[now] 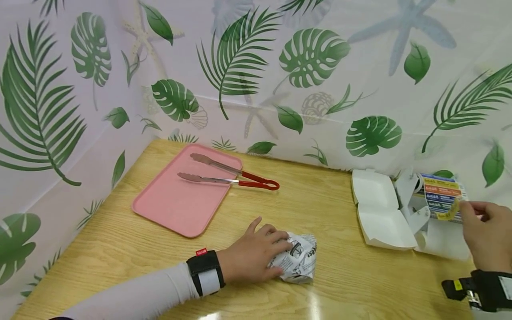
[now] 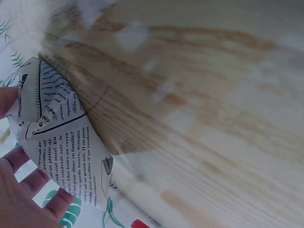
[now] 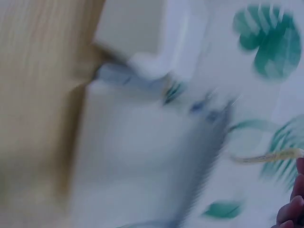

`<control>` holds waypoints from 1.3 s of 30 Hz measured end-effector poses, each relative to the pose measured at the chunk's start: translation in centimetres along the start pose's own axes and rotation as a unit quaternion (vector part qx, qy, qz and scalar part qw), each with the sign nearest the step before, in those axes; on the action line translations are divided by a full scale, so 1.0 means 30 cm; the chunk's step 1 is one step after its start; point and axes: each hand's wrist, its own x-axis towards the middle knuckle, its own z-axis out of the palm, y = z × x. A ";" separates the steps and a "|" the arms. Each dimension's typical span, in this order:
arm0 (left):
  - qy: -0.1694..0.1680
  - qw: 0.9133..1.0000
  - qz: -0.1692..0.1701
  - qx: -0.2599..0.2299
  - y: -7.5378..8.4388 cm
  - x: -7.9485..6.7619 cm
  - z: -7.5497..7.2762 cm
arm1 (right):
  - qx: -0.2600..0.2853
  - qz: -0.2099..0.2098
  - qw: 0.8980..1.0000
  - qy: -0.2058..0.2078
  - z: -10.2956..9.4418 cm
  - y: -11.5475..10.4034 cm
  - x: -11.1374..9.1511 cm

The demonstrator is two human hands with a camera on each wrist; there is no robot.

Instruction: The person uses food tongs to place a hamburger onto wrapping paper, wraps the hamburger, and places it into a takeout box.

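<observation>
In the head view my left hand [image 1: 258, 253] holds a bundle wrapped in newsprint-patterned paper [image 1: 301, 260] on the table. The left wrist view has its thumb on one side of the wrapped bundle [image 2: 61, 142] and several fingers along the other. What the paper encloses is hidden. At the right my right hand [image 1: 488, 231] pinches a short yellowish strip of tape [image 1: 450, 212]. The tape [image 3: 266, 157] curves away from the fingertips in the right wrist view. Just left of that hand stands a white dispenser [image 1: 409, 195] with a colourful label; a blurred serrated edge [image 3: 204, 166] shows up close.
A pink tray [image 1: 180, 200] lies at the back left, with red-handled tongs [image 1: 258, 179] across its right edge. An open white clamshell box [image 1: 384, 224] sits beside the dispenser. Leaf-printed cloth [image 1: 256, 71] walls the table [image 1: 312, 200] at the back and left.
</observation>
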 end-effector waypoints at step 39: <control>0.011 1.000 0.001 0.009 0.000 0.004 -0.002 | 0.073 -0.189 0.860 -0.468 0.319 -0.362 -0.443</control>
